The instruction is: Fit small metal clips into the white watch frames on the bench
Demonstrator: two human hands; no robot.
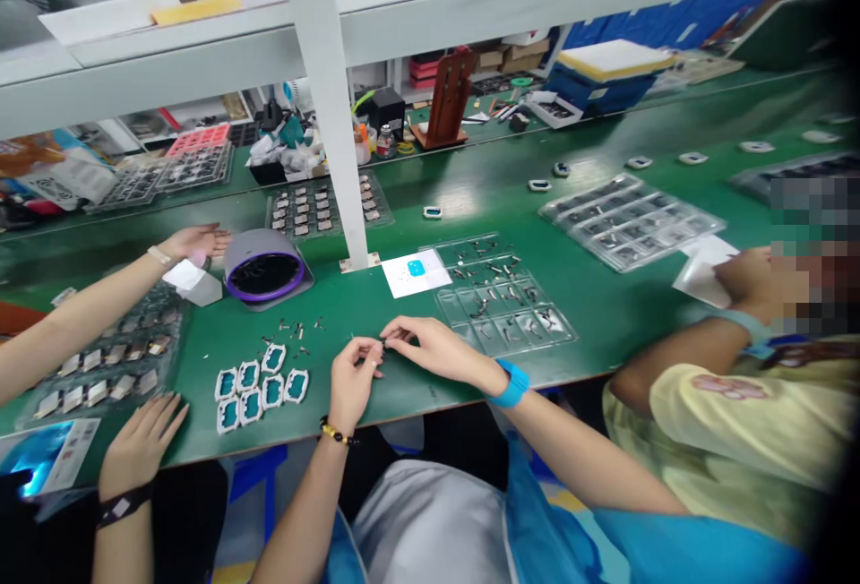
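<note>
My left hand (354, 380), with a beaded bracelet at its wrist, is closed in a pinch above the green bench. Opposite it, my right hand (430, 347), with a blue wristband, also pinches, and the fingertips of both nearly meet. A tiny dark part shows between them, too small and blurred to name. To the left of my hands lie several white-framed teal pieces (271, 391) in rows, with loose small dark parts (296, 329) behind them. A clear compartment tray (495, 354) of small dark parts lies to the right, and a white paper (398, 284) with a blue patch is beyond.
A white post (336, 91) rises from the bench behind a purple-rimmed device (245, 296). On the left a co-worker's hands (138, 445) rest and reach over the bench. At the right sits another person in a yellow shirt (726, 441). Framed pieces (539, 185) line the far strip.
</note>
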